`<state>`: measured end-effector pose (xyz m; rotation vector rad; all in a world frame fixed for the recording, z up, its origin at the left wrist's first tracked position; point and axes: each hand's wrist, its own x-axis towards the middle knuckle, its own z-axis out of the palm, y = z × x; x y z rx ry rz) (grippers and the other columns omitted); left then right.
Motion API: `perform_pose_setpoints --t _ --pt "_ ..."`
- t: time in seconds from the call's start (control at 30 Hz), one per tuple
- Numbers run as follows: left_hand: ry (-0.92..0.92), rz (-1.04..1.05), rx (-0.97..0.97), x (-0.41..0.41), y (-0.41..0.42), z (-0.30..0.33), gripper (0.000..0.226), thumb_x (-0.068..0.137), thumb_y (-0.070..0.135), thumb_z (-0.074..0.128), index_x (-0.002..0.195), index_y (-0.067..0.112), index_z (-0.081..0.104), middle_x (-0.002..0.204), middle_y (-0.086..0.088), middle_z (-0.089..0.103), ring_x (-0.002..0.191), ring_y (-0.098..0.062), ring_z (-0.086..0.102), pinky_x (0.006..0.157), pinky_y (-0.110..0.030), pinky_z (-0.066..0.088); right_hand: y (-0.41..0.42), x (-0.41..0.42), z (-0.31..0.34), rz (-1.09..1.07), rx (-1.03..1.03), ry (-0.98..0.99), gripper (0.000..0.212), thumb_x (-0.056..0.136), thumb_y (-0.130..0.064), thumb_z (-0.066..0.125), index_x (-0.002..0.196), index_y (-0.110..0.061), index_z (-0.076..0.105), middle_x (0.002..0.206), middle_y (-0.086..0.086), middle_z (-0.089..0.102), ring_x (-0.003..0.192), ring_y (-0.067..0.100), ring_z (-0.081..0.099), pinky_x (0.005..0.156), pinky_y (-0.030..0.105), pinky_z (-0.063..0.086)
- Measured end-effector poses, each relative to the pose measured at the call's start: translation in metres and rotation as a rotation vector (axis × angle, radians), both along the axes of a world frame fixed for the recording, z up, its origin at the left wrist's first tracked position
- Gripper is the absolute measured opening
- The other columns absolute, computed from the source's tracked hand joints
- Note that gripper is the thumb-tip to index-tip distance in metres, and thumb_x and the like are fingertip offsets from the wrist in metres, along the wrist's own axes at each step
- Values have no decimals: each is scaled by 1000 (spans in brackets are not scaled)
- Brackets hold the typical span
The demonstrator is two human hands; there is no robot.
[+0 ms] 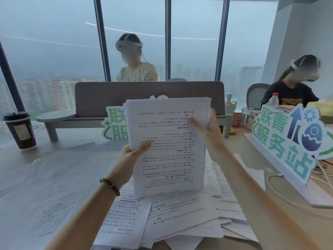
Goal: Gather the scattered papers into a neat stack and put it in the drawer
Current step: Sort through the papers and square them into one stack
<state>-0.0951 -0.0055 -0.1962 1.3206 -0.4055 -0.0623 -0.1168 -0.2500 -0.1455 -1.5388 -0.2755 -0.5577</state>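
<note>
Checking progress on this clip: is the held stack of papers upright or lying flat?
Upright: the stack stands on its bottom edge on the loose sheets, left hand and right hand gripping its sides.

windows [54,42]: floor-to-ceiling, hazy grey daylight | desk divider [111,94]: brown | mesh chair [255,95]: right

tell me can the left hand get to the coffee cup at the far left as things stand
Probably not right away: the left hand is busy gripping the paper stack. The path to the coffee cup looks free, with only loose papers lying flat between.
</note>
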Motion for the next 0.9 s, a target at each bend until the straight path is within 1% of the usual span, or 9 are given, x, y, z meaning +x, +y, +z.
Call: perform_pose_setpoints --t 0.07,0.1,0.2,0.37,0.5,0.6,0.73,0.83,0.9 --pt "-4 0 30 -1 -1 -6 28 87 21 65 114 14 71 114 -13 74 104 -33 71 88 -51 57 4 2 -28 86 34 133 38 96 -21 64 132 -22 51 115 -5 73 104 19 71 82 37 61" --pt "-6 7 47 -1 -1 -8 28 86 21 66 113 15 71 114 -13 74 104 -33 71 88 -52 57 6 2 -39 105 37 175 31 97 -18 62 128 -22 55 112 -6 74 103 21 72 79 35 61" --pt "-14 42 88 2 -2 -12 24 86 16 68 109 14 73 111 -13 75 102 -33 72 88 -54 57 6 5 -59 97 41 234 38 94 -7 61 129 -20 55 116 -3 73 105 22 70 83 40 59" --pt "-30 68 80 9 -4 -3 18 89 3 67 105 8 73 105 -14 76 99 -37 72 78 -47 61 0 8 -62 48 -7 249 40 90 -6 68 125 -21 54 118 -4 71 100 14 72 86 40 61" --pt "-6 49 -17 13 -4 3 36 78 3 74 113 1 69 113 -21 72 105 -43 68 86 -56 57 -2 11 -55 43 -17 222 44 88 -15 74 126 -21 52 117 -5 71 99 14 72 83 39 61" --pt "6 14 -77 15 -3 4 45 79 0 74 123 -3 63 122 -24 68 110 -44 65 91 -60 54 0 11 -54 47 -26 213 38 90 -16 72 124 -25 55 115 -7 72 99 15 72 85 40 60" --pt "12 43 -117 13 -4 8 31 90 -3 59 118 7 67 118 -17 72 106 -37 69 86 -52 58 7 10 -55 -39 -61 143 27 93 -17 68 115 -29 58 114 -4 71 100 20 70 84 42 60" --pt "-33 74 -62 11 -5 3 26 93 4 60 115 12 69 115 -12 74 104 -31 71 85 -49 58 13 11 -62 -45 -64 112 31 96 -25 65 125 -26 53 116 -5 70 100 17 70 82 38 61" --pt "-25 99 9 11 -5 -11 24 93 10 63 116 13 69 116 -11 74 108 -32 70 90 -51 56 16 10 -78 -5 -64 179 35 98 -33 61 130 -29 48 120 -7 68 105 15 69 87 41 60"
